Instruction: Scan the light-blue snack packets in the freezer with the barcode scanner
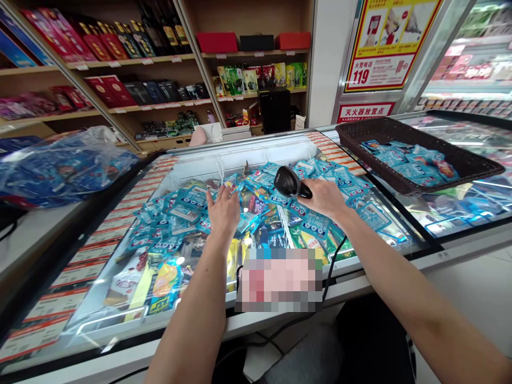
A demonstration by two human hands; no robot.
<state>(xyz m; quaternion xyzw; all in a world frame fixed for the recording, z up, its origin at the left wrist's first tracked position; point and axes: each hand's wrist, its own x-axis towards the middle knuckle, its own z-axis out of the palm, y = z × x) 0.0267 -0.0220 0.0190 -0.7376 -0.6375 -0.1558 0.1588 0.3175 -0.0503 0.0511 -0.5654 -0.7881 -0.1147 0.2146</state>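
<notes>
Glossy plastic packets (188, 210), matt black plastic scanner (288, 183), dark woven basket (400, 128).

Wooden shop shelves (132, 61) behind; red fire notice (388, 42) right.

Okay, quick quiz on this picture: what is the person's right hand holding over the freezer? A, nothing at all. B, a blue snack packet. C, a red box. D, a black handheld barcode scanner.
D: the right hand grips a black barcode scanner above the blue packets in the freezer, while the left hand reaches out open and holds nothing.
</notes>
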